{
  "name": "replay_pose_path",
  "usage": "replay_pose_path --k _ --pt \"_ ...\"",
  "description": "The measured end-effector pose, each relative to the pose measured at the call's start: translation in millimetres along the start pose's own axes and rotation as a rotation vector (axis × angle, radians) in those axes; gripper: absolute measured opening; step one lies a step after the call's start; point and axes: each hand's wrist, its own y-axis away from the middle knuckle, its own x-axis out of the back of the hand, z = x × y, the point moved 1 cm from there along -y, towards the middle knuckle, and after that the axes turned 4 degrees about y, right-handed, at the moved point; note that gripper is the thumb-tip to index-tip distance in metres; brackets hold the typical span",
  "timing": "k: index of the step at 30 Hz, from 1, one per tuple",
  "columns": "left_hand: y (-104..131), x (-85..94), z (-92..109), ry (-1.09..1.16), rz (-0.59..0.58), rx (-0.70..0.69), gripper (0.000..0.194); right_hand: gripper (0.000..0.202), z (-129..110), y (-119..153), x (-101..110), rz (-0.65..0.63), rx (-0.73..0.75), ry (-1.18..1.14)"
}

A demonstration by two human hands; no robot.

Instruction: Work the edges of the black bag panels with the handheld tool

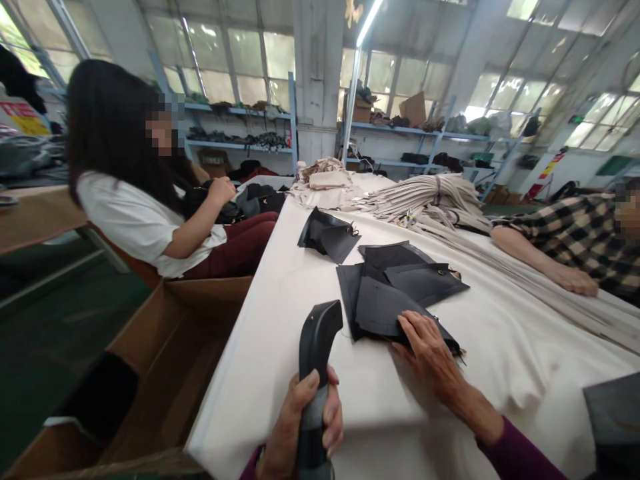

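1. Here, your left hand (291,417) clasps a curved black handle-shaped object (319,333) near the white surface's (265,300) left edge.
2. Your right hand (431,353) touches overlapping flat dark-grey panels (383,305), farther from that edge; I cannot tell whether it grips.

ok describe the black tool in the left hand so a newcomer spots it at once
Find the big table covered in smooth cream sheeting. At its near end, the bare left hand grips a thick, black, club-like tool. Its broad top bends to the right, and that chunky, curved body sets it apart from the flat, black, angular pieces beyond.
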Motion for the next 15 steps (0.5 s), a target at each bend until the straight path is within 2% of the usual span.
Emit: replay_pose_path --k 3,9,11,13,15 --pt "-5 3.1 -6 0.007 -0.008 0.005 0.028 0.038 1 -2 1 -0.032 0.009 0.087" --pt "-9 2.4 -12 -0.017 0.023 0.012 0.027 0.028 -22 -32 -2 -0.134 0.077 0.133" --pt "-8 1.6 -12 -0.032 0.018 0.029 0.027 0.023 -23 -41 -6 -0.167 0.064 0.126" --pt "-8 1.3 -11 -0.048 0.0 0.047 0.027 0.021 -17 -48 -7 -0.171 -0.025 0.042" --pt "-8 1.0 -10 -0.056 -0.016 0.051 0.026 0.024 -5 -55 -3 -0.162 -0.211 -0.159"
